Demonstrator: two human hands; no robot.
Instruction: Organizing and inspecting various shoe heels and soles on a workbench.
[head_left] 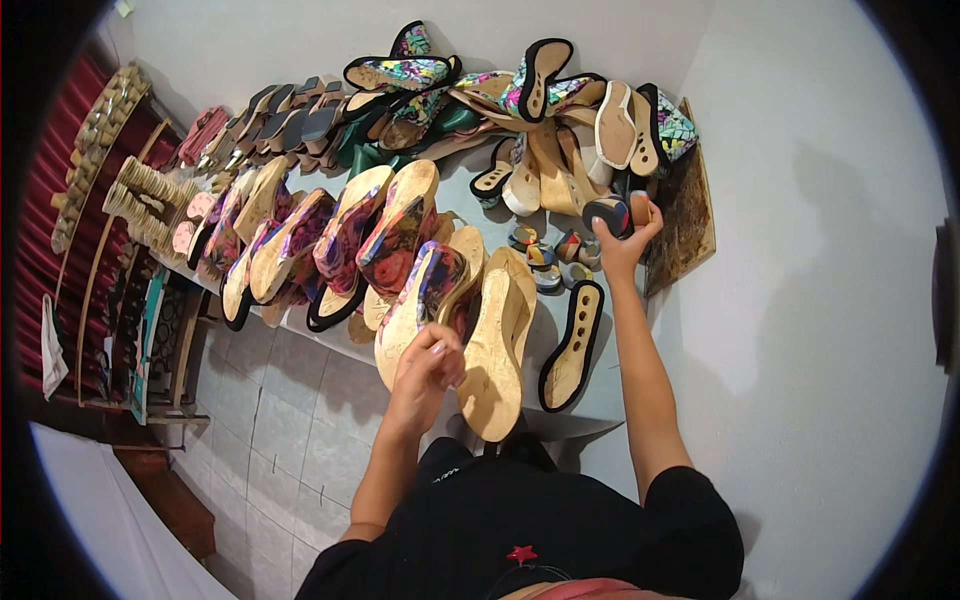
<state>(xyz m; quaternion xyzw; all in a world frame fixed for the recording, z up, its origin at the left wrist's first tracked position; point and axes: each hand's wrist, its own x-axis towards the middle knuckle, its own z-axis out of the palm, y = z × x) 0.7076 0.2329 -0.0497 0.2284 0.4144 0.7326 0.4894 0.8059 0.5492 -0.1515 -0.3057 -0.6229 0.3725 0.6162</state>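
Note:
At the table's right end, my right hand is closed round a dark, round-ended heel piece with a bit of red and brown beside it. Fingers curled in, my left hand hovers over the near edge; what is in it, if anything, is hidden. Just right of that hand lies a bare wooden wedge sole. A floral-covered wedge is behind it. Small patterned heel pieces sit left of my right hand. A black-edged insole with holes lies nearer to me.
Rows of floral wedges fill the table's left part. Behind them are dark-topped shoe parts and a pile of colourful black-edged shoe parts. A worn wooden board leans at the right wall. Shelving stands at left.

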